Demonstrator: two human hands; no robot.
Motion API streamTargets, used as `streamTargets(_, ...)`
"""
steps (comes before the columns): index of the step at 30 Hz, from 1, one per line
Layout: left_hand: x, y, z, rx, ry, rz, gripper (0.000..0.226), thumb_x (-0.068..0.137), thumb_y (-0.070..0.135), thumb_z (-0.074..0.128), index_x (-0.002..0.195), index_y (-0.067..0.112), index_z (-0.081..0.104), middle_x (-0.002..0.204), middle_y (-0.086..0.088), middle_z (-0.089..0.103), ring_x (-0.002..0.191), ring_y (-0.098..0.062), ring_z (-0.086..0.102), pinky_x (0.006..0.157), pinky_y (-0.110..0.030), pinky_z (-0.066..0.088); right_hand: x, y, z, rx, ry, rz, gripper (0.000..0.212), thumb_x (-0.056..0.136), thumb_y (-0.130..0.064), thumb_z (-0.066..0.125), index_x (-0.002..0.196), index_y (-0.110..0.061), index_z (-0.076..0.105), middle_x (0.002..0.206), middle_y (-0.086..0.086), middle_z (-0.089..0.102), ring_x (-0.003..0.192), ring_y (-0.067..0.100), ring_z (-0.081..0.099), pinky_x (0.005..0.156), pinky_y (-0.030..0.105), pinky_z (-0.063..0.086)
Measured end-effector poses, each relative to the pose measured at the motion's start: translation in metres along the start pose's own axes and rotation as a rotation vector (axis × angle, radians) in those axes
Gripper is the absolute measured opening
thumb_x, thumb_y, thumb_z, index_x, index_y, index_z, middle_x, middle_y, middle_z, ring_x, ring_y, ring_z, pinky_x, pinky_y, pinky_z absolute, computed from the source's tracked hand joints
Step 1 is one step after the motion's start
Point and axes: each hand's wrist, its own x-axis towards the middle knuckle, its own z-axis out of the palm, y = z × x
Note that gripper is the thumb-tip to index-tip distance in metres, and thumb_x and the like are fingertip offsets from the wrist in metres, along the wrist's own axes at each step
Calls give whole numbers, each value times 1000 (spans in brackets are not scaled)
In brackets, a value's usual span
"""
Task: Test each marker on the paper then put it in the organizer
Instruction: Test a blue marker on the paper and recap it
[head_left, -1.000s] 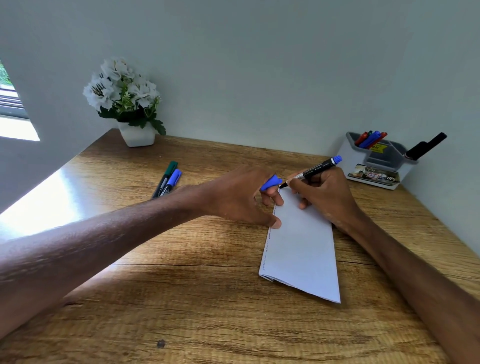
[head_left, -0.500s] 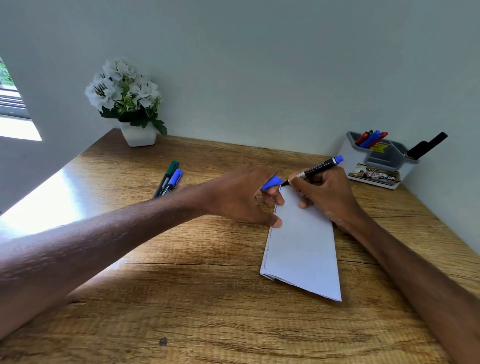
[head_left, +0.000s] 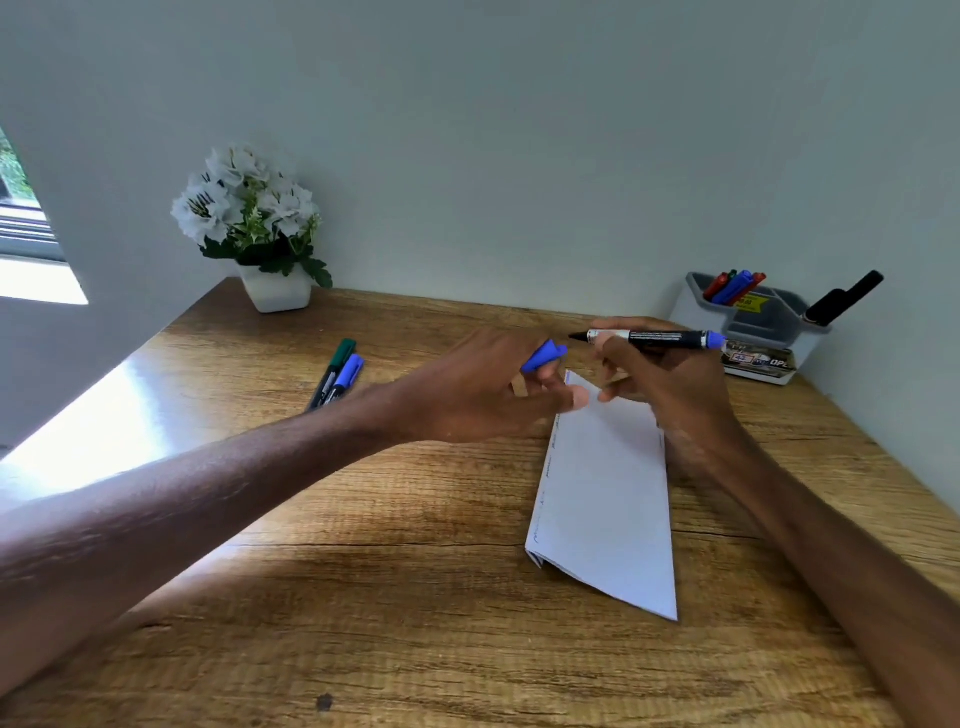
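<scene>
Head view: marker (head_left: 654, 338) in right hand (head_left: 675, 389), cap (head_left: 543, 356) in left hand (head_left: 467, 395)

At the right of the frame, the label (head_left: 758, 359) on the front of the organizer (head_left: 698, 312) shows white letters reading "OPL"; its other print is too blurred. The yellow sticker (head_left: 748, 302) inside it and the white print on the black marker (head_left: 660, 338) cannot be read.

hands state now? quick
Left hand: holding the blue cap.
Right hand: holding the uncapped blue marker.
</scene>
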Motion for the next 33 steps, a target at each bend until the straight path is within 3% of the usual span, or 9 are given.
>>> streamTargets(3,-1,-3,-1,-28,70,69,40,108,37,47,89,3,57,69,5,58,58,-16,52,59,-36,45,-2,-9,-5,102,-18,-7,23,100,-13,62,115,0,73,88,18,74,73,21,69,59,32,61)
streamTargets(5,-3,-10,-2,-21,79,66,41,109,35,38,92,3,57,74,7,60,62,-19,53,63,-40,44,-4,-15,-7,118,-48,-37,23,101,-11,59,115,2,72,89,19,73,73,21,68,59,31,60)
streamTargets(7,-3,-16,-3,19,77,38,39,109,35,35,91,7,54,75,-3,58,65,-22,51,65,-43,44,-6,-21,-7,151,-84,-60,21,99,-10,59,113,2,70,90,20,73,72,24,68,58,32,59)
streamTargets(11,0,-26,-3,178,19,-18,22,107,37,46,97,19,55,78,6,56,68,-12,51,60,-34,40,-9,-26,-4,227,-170,-69,21,93,-17,68,107,-2,69,90,23,73,70,29,67,57,34,57)
streamTargets(13,1,-27,-4,187,14,-29,24,106,38,50,108,18,62,86,3,63,74,-13,58,66,-38,49,-10,-26,-3,219,-201,-85,21,91,-17,68,105,-1,69,87,22,74,67,29,67,55,34,57)
streamTargets(16,3,-24,-6,155,33,-32,27,104,38,54,115,15,65,92,2,66,80,-11,61,71,-34,52,-10,-25,-1,193,-215,-103,20,92,-13,67,105,1,69,84,20,74,65,29,68,53,34,57)
streamTargets(21,4,-21,-9,139,64,-1,30,102,37,57,119,14,66,93,1,66,79,-9,60,68,-25,46,-10,-22,-2,149,-200,-99,27,90,-14,65,108,6,67,82,18,75,63,29,68,53,33,57)
streamTargets(28,4,-16,-11,197,62,87,25,102,34,58,113,13,68,87,7,62,74,-6,56,66,-10,40,-11,-24,-1,124,-205,-80,24,87,-16,66,104,0,70,83,17,76,64,27,70,53,34,59)
streamTargets(33,4,-12,-12,192,75,120,30,100,37,58,117,15,69,90,6,67,74,-7,58,64,-13,41,-11,-25,-1,74,-234,-84,22,85,-16,69,103,-2,71,89,21,77,71,32,74,55,34,60)
